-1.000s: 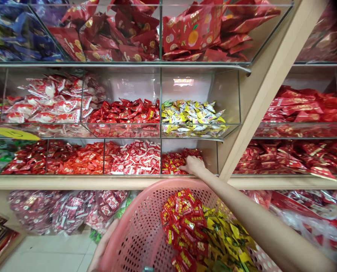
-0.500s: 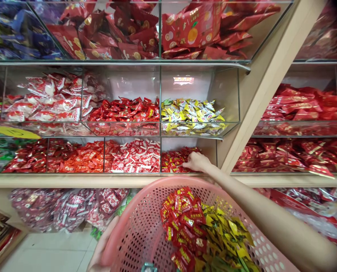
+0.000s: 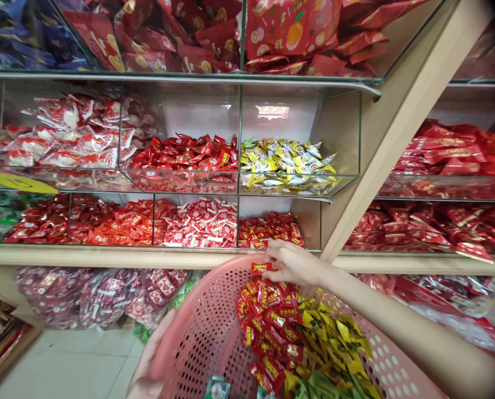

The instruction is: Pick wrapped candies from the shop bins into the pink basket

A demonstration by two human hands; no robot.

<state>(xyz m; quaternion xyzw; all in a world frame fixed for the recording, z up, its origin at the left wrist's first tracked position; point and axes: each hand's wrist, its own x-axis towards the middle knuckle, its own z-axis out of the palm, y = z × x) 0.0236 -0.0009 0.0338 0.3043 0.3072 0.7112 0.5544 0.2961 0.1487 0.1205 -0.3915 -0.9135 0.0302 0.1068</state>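
My left hand (image 3: 149, 360) grips the rim of a pink plastic basket (image 3: 197, 310) with holes in its wall. Over the basket's far rim reaches my right hand (image 3: 292, 263), its fingers closed on a small red wrapped candy (image 3: 260, 269) with yellow print. Below it inside the basket lie a heap of similar red candies (image 3: 268, 310) and, to their right, yellow-green wrapped candies (image 3: 334, 338). A small teal packet (image 3: 217, 387) shows at the bottom. Just behind my right hand, a clear compartment holds more red candies (image 3: 278, 226) with yellow print.
Shelves of clear bins rise ahead, with white-and-yellow candies (image 3: 289, 160), red-and-white candies (image 3: 201, 221) and large red bags (image 3: 292, 33). A wooden post (image 3: 397, 149) slants at the right. Under the wooden ledge (image 3: 106, 256) sit bagged sweets (image 3: 101, 299). A yellow tag (image 3: 18, 182) is at left.
My right hand has come out of the lower compartment, down over the basket, with a red candy in its fingers. My left hand keeps hold of the basket.
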